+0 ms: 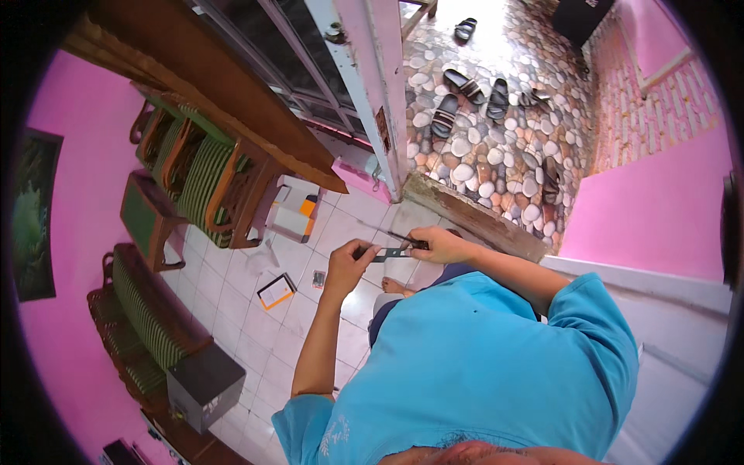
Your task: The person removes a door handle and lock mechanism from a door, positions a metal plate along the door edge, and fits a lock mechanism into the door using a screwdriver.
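Observation:
In front of my chest, my left hand (pixel 351 267) pinches one end of a small flat dark plate with holes (pixel 394 253), which looks like a metal bracket. My right hand (pixel 438 246) is closed on a thin dark tool (pixel 403 238) like a screwdriver, its slim shaft pointing left above the plate. The plate's far end reaches my right fingers; whether they also grip it, I cannot tell. Below the hands, an open white and orange box (pixel 293 209) lies on the tiled floor. Nearer sits a black, white and orange box (pixel 277 291), with a small packet (pixel 318 279) beside it.
A door frame (pixel 372 101) and a raised sill (pixel 473 215) stand ahead, with several sandals (pixel 465 87) on the pebble-patterned floor beyond. Green-striped wooden chairs (pixel 203 182), a small table (pixel 147 217) and a dark box-shaped cabinet (pixel 205 384) are at left. A pink wall (pixel 659 209) rises at right.

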Motion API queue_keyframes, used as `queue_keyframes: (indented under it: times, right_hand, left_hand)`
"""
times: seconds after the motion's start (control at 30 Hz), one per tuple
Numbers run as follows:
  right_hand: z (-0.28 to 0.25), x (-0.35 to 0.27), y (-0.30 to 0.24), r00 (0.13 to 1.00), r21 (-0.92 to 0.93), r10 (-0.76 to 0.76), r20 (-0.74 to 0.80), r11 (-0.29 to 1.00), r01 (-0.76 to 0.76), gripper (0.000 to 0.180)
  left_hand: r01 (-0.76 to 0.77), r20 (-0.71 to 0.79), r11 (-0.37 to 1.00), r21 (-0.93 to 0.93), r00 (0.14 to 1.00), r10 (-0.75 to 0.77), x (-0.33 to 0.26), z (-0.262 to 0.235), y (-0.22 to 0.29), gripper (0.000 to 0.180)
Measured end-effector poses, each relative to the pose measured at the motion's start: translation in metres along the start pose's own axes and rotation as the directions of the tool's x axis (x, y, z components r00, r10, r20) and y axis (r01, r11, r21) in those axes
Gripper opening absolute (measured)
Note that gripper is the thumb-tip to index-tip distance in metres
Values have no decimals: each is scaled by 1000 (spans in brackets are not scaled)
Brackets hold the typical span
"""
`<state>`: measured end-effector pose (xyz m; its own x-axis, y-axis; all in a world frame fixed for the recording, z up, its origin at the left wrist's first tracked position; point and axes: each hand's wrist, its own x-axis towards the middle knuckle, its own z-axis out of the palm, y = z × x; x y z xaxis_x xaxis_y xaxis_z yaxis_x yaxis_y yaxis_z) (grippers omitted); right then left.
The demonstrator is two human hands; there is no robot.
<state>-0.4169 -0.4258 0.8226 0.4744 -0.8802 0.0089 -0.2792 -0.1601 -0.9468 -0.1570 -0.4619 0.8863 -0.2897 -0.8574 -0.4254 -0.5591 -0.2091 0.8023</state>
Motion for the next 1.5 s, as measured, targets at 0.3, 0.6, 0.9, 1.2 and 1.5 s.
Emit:
queue_keyframes:
  times: [0.3,0.6,0.9,1.2,1.5]
  right_hand:
    - [-74,10,21,928,516,335,-162,831,-210,22]
    - [-123,49,38,936,495,273,-222,858,-133,29]
    - [-156,19,94,853,516,404,-331,834,-195,25]
    - [-158,5,111,835,548,444,-324,808,-217,25]
    - [-161,7,104,849,552,427,-311,808,-205,26]
  left_hand:
    - [-306,-297,911,-277,929,222,41,83,74,26]
    - [-354,-589,867,-351,803,90,106,112,104,22]
    - [-420,-670,811,-406,741,48,153,92,97,22]
    - [-404,-674,784,-472,739,-25,166,84,99,21]
    - [-456,-721,771,-444,693,-6,175,85,91,21]
